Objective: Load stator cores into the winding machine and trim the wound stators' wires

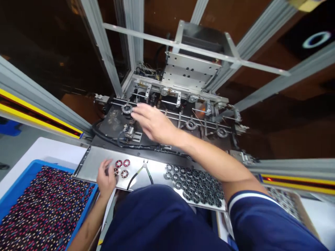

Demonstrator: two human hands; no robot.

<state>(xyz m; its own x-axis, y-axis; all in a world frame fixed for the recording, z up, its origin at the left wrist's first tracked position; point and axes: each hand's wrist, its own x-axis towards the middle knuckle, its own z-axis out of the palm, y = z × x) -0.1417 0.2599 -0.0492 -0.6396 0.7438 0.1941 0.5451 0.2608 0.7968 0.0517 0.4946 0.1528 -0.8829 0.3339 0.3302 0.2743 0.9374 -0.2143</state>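
My right hand (154, 123) reaches over the machine bed, its fingers stretched out and slightly blurred. Its fingertips are at the right edge of a round metal ring (127, 109) on the bed; whether they touch it I cannot tell. On the steel shelf's left part, my left hand (106, 177) has its fingers curled toward the thumb. Something dark shows between them, too small to name. Beside it lie two red-rimmed wound cores (118, 163) and two copper-coloured wound cores (125, 174), one partly behind the thumb.
Cutting pliers (144, 170) lie on the steel shelf (157, 170), right of the cores. Many metal rings (196, 183) cover the shelf's right part. A blue tray (34, 165) full of wound cores stands left. Frame posts (103, 45) and yellow light bars (39, 115) flank the machine.
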